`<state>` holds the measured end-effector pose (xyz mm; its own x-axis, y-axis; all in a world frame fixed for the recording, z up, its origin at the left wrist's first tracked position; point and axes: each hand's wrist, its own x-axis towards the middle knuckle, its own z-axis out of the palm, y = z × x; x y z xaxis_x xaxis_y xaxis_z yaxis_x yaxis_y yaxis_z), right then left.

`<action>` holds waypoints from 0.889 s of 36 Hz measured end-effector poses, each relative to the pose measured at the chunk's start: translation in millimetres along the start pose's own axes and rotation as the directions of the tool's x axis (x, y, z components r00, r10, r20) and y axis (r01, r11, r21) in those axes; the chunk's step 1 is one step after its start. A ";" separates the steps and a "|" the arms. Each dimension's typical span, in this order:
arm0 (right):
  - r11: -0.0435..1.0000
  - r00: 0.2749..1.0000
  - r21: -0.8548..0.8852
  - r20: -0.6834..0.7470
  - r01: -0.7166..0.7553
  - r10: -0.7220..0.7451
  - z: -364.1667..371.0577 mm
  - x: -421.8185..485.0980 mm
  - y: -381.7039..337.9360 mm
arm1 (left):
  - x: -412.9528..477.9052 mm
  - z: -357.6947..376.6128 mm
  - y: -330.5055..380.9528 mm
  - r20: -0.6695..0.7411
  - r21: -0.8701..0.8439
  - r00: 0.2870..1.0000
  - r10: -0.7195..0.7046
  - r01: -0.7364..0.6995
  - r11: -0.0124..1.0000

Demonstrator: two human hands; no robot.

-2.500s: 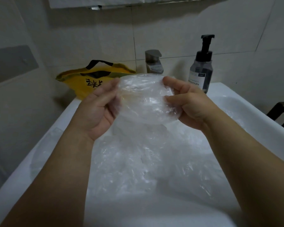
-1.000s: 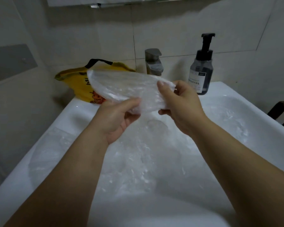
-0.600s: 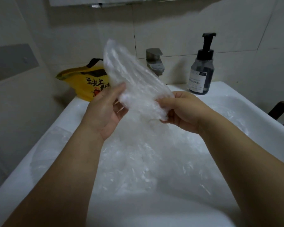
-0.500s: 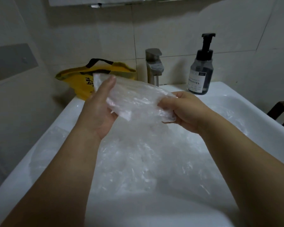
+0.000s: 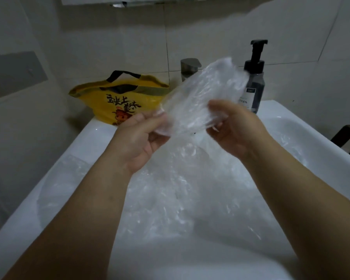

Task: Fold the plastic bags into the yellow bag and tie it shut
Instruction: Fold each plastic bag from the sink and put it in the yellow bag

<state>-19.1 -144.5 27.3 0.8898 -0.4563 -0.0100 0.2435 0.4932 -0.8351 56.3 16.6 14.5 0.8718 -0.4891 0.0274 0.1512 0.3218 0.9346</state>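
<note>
Seen from the head camera, a clear plastic bag (image 5: 202, 98) is held up over the sink (image 5: 85, 146), in front of the tap (image 5: 189, 67) and the soap bottle (image 5: 255, 81). The left hand (image 5: 139, 138) pinches its lower end between thumb and fingers. The right hand (image 5: 236, 130) curls its fingers round the near edge. The bag's long axis slants from lower left up toward the bottle. It looks feather-light, limp and slick, so gathered edges should give the surest hold. The yellow bag (image 5: 119, 102) sits at the sink's back left corner, and more clear bags (image 5: 180, 203) lie in the basin.

plastic bag (image 5: 202, 98) swung up rightward, now overlapping soap bottle (image 5: 256, 84)
</note>
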 end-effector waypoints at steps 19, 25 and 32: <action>0.901 0.778 -0.424 0.532 -0.097 0.334 4.3 -6.1 25.0 | -19.5 19.9 -6.4 0.209 0.462 0.976 -0.060 -0.044 0.886; 0.936 0.838 -0.315 0.459 -0.159 0.297 4.9 -4.3 18.7 | -20.5 18.3 -7.1 0.201 0.560 0.964 -0.176 0.034 0.828; 0.990 0.946 -0.044 0.291 -0.137 0.144 -8.7 0.6 -15.2 | -24.5 8.9 0.8 0.243 0.673 0.913 -0.329 0.085 0.734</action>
<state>-25.7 -158.6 35.2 0.9890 -0.1449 0.0302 0.1019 0.5183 -0.8491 30.9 21.6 17.7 0.6329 -0.7490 -0.1960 -0.1284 -0.3512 0.9275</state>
